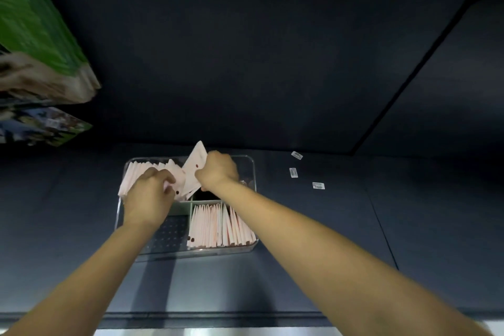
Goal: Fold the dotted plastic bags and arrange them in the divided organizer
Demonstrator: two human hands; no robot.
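Dark tabletop (327, 226) bears a clear organizer (253, 169), folded bags (218, 226) filed inside, both hands (148, 199) (218, 168) gripping bags.

You seem to be at a packing or stockroom workstation: a dark grey table (313, 267) against dark panel walls, three small barcode stickers (293, 172) stuck on its top, and printed green cartons (38, 35) stacked at your left.
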